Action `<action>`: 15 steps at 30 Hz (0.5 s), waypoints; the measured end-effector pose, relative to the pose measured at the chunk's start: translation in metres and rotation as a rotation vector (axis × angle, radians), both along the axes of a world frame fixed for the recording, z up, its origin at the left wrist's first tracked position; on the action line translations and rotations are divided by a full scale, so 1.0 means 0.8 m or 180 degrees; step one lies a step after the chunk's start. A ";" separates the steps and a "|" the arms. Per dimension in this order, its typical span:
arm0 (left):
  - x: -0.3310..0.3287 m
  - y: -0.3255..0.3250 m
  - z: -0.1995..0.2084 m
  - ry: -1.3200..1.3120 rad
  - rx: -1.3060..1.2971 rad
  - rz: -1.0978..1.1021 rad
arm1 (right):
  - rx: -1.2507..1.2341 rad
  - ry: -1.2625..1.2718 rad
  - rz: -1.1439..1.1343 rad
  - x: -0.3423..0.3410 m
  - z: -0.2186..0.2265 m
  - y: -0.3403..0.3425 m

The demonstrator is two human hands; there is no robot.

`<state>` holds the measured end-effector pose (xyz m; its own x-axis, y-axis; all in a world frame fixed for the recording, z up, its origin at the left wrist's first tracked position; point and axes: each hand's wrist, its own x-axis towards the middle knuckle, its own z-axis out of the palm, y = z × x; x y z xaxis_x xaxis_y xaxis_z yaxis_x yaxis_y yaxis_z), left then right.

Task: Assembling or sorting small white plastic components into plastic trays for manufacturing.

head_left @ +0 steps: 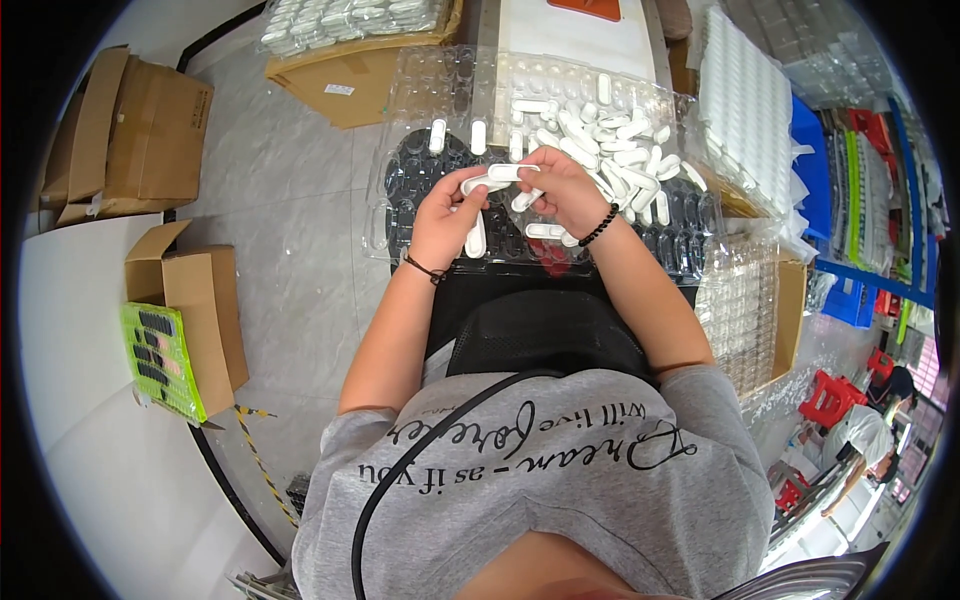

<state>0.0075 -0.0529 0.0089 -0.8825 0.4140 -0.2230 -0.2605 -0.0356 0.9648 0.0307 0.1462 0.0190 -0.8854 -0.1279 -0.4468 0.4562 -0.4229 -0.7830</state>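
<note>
Both my hands meet above a clear blister tray [385, 150] with rows of moulded pockets. Between the thumb and fingers of my left hand [443, 212] is a white oblong plastic piece [478, 187]. My right hand [568, 190] pinches a second white oblong piece [512, 173], which lies close against the first; I cannot tell whether the two are joined. A big loose heap of the same white pieces [625, 160] covers the tray's right part. Several single ones sit apart, such as a white piece [475, 238] just below my left hand.
Behind the tray stands a carton [345, 85] stacked with filled clear trays [350, 22]. White stacked trays [745, 110] rise at the right, with a carton of clear trays [740, 310] nearer. Open cartons [160, 125] stand on the left floor. A co-worker [860, 440] sits far right.
</note>
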 end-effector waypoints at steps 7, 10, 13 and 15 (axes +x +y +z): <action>-0.005 -0.008 -0.031 0.0064 0.0349 -0.0113 | 0.0111 0.0003 0.0250 0.002 -0.004 -0.010; -0.007 -0.011 -0.020 -0.0251 0.0282 -0.0347 | 0.0374 -0.0065 0.0345 0.001 0.000 -0.014; -0.005 -0.007 0.006 -0.0423 0.0683 -0.0403 | 0.0460 -0.0080 0.0390 0.003 0.006 -0.013; -0.007 -0.010 0.002 -0.0531 0.0702 -0.0409 | 0.0541 -0.0065 0.0374 0.001 0.002 -0.014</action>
